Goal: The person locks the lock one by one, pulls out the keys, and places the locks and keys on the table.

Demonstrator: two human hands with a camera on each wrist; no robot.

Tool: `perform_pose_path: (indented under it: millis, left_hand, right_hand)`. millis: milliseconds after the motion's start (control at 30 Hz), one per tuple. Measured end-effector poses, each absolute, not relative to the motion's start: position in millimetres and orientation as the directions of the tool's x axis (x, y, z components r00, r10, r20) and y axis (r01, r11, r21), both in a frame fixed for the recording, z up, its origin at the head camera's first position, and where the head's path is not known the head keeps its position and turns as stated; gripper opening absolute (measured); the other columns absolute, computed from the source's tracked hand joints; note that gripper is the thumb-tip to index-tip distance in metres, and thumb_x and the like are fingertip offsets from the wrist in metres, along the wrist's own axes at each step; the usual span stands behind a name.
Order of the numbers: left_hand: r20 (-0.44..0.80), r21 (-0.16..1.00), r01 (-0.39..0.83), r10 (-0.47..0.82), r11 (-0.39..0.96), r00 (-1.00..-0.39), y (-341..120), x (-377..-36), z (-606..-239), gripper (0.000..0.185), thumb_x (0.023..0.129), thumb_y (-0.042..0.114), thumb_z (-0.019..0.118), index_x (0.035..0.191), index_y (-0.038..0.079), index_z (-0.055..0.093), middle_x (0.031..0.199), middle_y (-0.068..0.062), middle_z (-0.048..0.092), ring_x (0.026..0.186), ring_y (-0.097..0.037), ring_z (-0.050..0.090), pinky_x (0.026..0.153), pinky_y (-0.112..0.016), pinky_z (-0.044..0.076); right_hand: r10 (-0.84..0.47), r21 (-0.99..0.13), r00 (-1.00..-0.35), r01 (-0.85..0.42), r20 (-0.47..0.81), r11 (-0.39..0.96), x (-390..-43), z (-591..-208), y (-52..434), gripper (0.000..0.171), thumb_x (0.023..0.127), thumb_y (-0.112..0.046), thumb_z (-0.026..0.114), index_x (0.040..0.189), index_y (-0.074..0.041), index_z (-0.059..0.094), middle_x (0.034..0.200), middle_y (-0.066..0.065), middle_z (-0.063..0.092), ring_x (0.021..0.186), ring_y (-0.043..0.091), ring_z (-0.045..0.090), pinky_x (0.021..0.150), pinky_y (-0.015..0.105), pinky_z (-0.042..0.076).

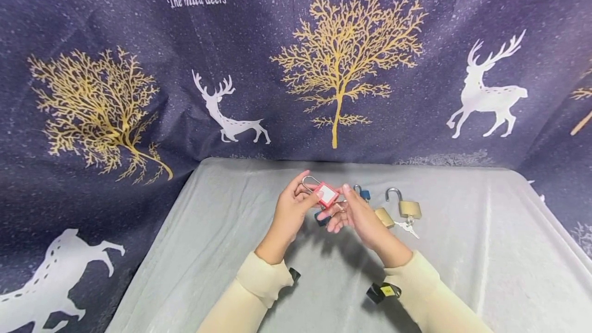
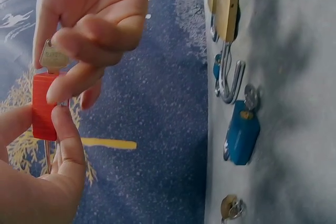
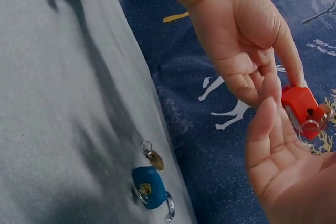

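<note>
Above the grey table (image 1: 231, 251) both hands meet on a red padlock (image 1: 327, 194) with a white label and a steel shackle (image 1: 310, 181). My left hand (image 1: 314, 197) grips the lock body between thumb and fingers. In the left wrist view the red padlock (image 2: 44, 106) has a brass key (image 2: 52, 56) at its end, and my right hand (image 2: 79, 51) pinches that key's head. The right wrist view shows the red padlock (image 3: 302, 108) from its key end, with my right hand (image 3: 278, 156) below it.
A blue padlock (image 2: 242, 129) with a key in it lies on the table under the hands. To the right lie a small blue padlock (image 1: 363, 193), two brass padlocks (image 1: 409, 208) (image 1: 384, 216) and loose keys (image 1: 408, 226). A deer-print cloth (image 1: 139, 91) hangs behind.
</note>
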State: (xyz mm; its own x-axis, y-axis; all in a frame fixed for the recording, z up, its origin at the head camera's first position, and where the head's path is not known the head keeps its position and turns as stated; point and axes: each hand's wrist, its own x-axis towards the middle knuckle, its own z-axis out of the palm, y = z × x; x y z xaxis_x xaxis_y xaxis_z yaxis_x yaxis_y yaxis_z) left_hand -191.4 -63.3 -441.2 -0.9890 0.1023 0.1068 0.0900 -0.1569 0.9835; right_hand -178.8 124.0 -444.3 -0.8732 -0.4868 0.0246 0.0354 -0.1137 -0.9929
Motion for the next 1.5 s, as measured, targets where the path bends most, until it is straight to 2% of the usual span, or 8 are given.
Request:
perform_pose_path:
  millis: [167, 300, 500, 733, 833, 1033, 1267, 1500]
  left_hand:
    - [0.108, 0.979, 0.094, 0.069, -0.181, -0.992, -69.2, -193.2, -438.1, 0.066, 0.09, -0.002, 0.069, 0.15, 0.004, 0.044, 0.106, -0.009, 0.063, 0.079, -0.01, 0.066, 0.074, -0.028, 0.061]
    - [0.116, 0.975, 0.102, 0.058, -0.199, -0.992, -70.7, -194.0, -436.3, 0.065, 0.089, -0.004, 0.068, 0.15, 0.004, 0.044, 0.103, -0.007, 0.063, 0.077, -0.009, 0.065, 0.072, -0.024, 0.06]
    - [0.118, 0.975, 0.105, 0.055, -0.197, -0.992, -71.6, -193.9, -435.5, 0.064, 0.09, -0.004, 0.068, 0.149, 0.004, 0.045, 0.099, -0.003, 0.062, 0.076, -0.01, 0.064, 0.073, -0.028, 0.061]
    - [0.105, 0.981, 0.094, 0.053, -0.169, -0.993, -71.9, -193.5, -435.5, 0.065, 0.088, -0.003, 0.068, 0.149, 0.007, 0.046, 0.1, -0.003, 0.063, 0.074, -0.009, 0.062, 0.072, -0.03, 0.06]
    - [0.109, 0.982, 0.1, 0.048, -0.162, -0.993, -71.7, -193.7, -436.0, 0.066, 0.088, -0.004, 0.069, 0.149, 0.008, 0.046, 0.101, -0.005, 0.063, 0.073, -0.009, 0.062, 0.069, -0.026, 0.058]
    - [0.108, 0.984, 0.102, 0.032, -0.143, -0.994, -70.9, -192.7, -434.5, 0.067, 0.087, -0.005, 0.069, 0.148, 0.009, 0.047, 0.097, -0.003, 0.061, 0.071, -0.007, 0.061, 0.064, -0.02, 0.055]
    - [0.102, 0.988, 0.098, 0.03, -0.121, -0.994, -70.9, -193.7, -434.8, 0.066, 0.088, -0.004, 0.069, 0.148, 0.008, 0.046, 0.097, -0.004, 0.061, 0.073, -0.007, 0.061, 0.066, -0.022, 0.055]
    - [0.096, 0.987, 0.091, 0.03, -0.132, -0.995, -70.8, -192.9, -433.7, 0.068, 0.088, -0.006, 0.067, 0.15, 0.01, 0.045, 0.094, -0.005, 0.059, 0.074, -0.007, 0.062, 0.067, -0.022, 0.056]
  right_hand:
    - [-0.491, -0.996, -0.87, 0.082, -0.049, -0.047, -178.3, -445.5, 122.9, 0.06, 0.108, -0.056, 0.021, 0.123, -0.005, 0.049, 0.087, 0.0, 0.076, 0.062, 0.013, 0.068, 0.059, 0.028, 0.056]
    - [-0.521, -0.998, -0.853, 0.061, -0.035, -0.032, -177.5, -446.2, 122.1, 0.058, 0.11, -0.051, 0.024, 0.112, -0.001, 0.053, 0.087, 0.002, 0.076, 0.064, 0.014, 0.068, 0.063, 0.036, 0.059]
    - [-0.518, -0.999, -0.855, 0.015, 0.012, -0.047, -176.0, -446.1, 121.6, 0.041, 0.111, -0.035, 0.031, 0.116, 0.0, 0.052, 0.086, 0.001, 0.075, 0.066, 0.012, 0.067, 0.067, 0.035, 0.06]
    - [-0.466, -0.996, -0.884, 0.025, 0.015, -0.081, -175.2, -444.8, 120.8, 0.019, 0.108, -0.022, 0.043, 0.106, -0.006, 0.054, 0.082, 0.0, 0.074, 0.064, 0.01, 0.067, 0.065, 0.029, 0.059]
    - [-0.446, -0.997, -0.894, 0.001, 0.032, -0.074, -175.1, -445.0, 120.6, 0.015, 0.106, -0.016, 0.047, 0.108, -0.003, 0.054, 0.081, 0.0, 0.073, 0.064, 0.01, 0.066, 0.064, 0.028, 0.059]
    - [-0.412, -0.999, -0.91, -0.043, 0.045, -0.014, -174.5, -446.0, 120.1, 0.026, 0.105, -0.014, 0.051, 0.115, 0.01, 0.05, 0.079, 0.001, 0.071, 0.064, 0.011, 0.066, 0.063, 0.031, 0.059]
    - [-0.412, -0.997, -0.908, -0.076, 0.074, -0.014, -175.4, -447.7, 120.4, 0.016, 0.105, -0.012, 0.05, 0.111, 0.002, 0.053, 0.076, 0.003, 0.068, 0.063, 0.012, 0.065, 0.063, 0.03, 0.058]
    - [-0.411, -0.998, -0.91, -0.06, 0.052, 0.006, -175.9, -448.0, 121.6, 0.022, 0.106, -0.017, 0.051, 0.114, 0.002, 0.056, 0.078, 0.001, 0.07, 0.063, 0.011, 0.064, 0.063, 0.034, 0.059]
